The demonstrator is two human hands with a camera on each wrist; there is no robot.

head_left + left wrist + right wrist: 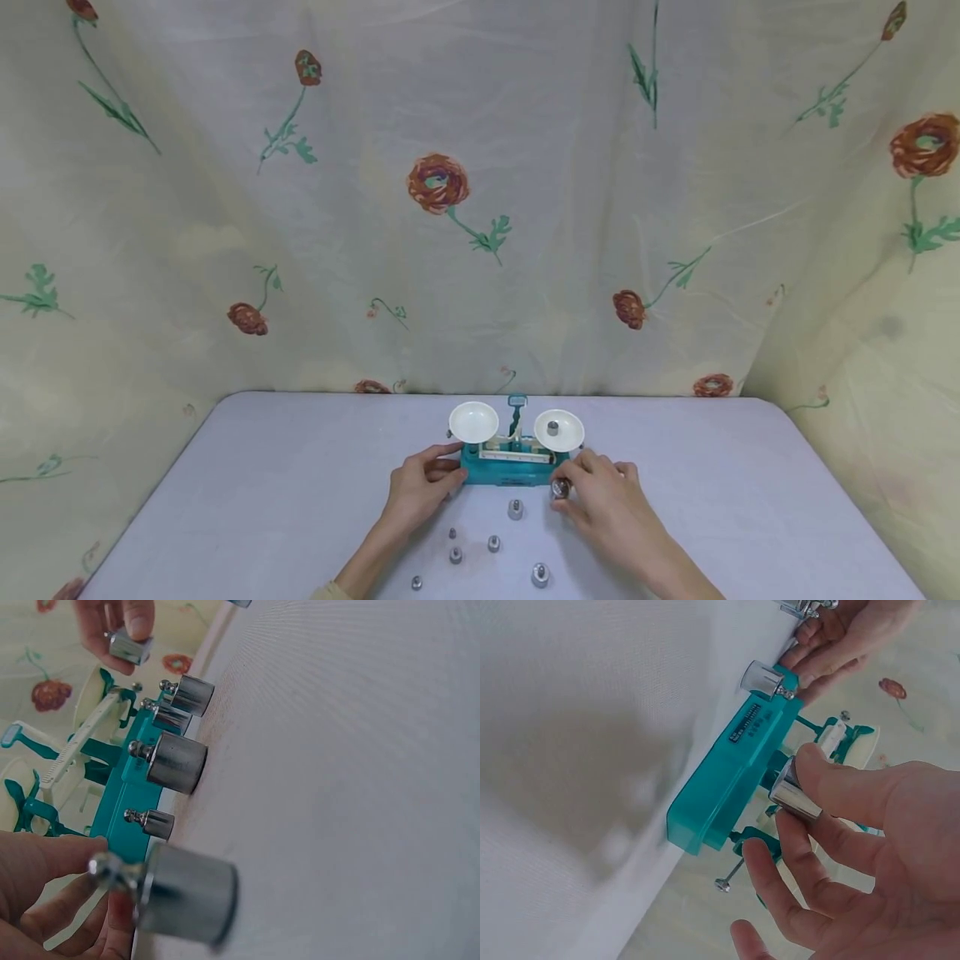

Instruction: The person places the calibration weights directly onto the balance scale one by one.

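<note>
A teal balance scale with two white pans stands near the back of the table. My left hand grips the left end of its base, thumb at the front and fingers behind. A silver metal weight is pinched between the thumb and fingers of my right hand, held in front of the base's right end and below the right pan. On that pan sits a small knobbed weight. The left pan bears nothing visible.
Several knobbed metal weights of differing sizes stand upright on the table in front of the scale, among them a larger one, one by the base and a tiny one. A flowered curtain hangs behind the pale tablecloth.
</note>
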